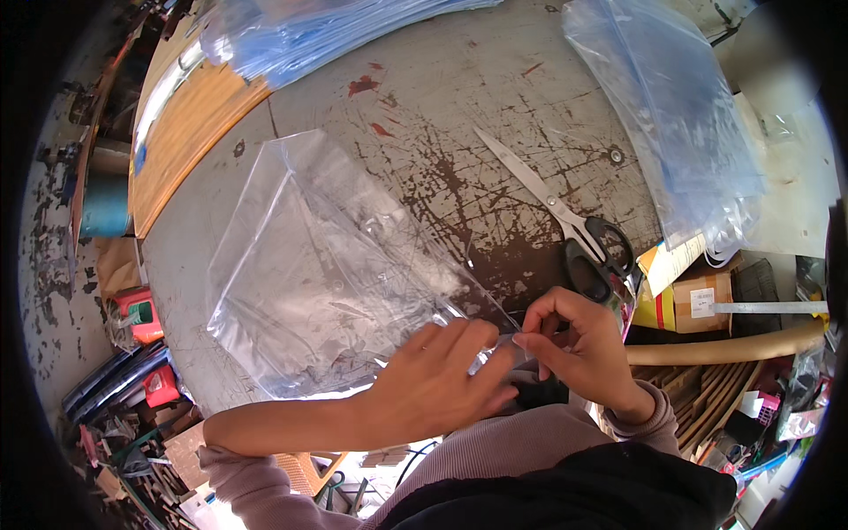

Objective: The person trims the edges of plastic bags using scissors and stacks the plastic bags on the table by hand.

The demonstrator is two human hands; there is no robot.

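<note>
A clear plastic bag (309, 256) lies spread over the worn table, its near right corner reaching my hands. My left hand (446, 371) is closed over the bag's near edge, back of the hand up, with the fingertips partly hidden. Right beside it, my right hand (570, 344) pinches the corner of the bag between thumb and forefinger. Just beyond the right hand lie scissors (555, 205) with black handles, their blades pointing away to the far left.
Stacked bluish plastic sheets (344, 35) lie at the far edge, near a wooden board (190, 132). More clear bags (671, 124) hang over the table's right side. A cardboard box (702, 296) and a long tan roll (724, 352) are at the right. Clutter fills the lower left.
</note>
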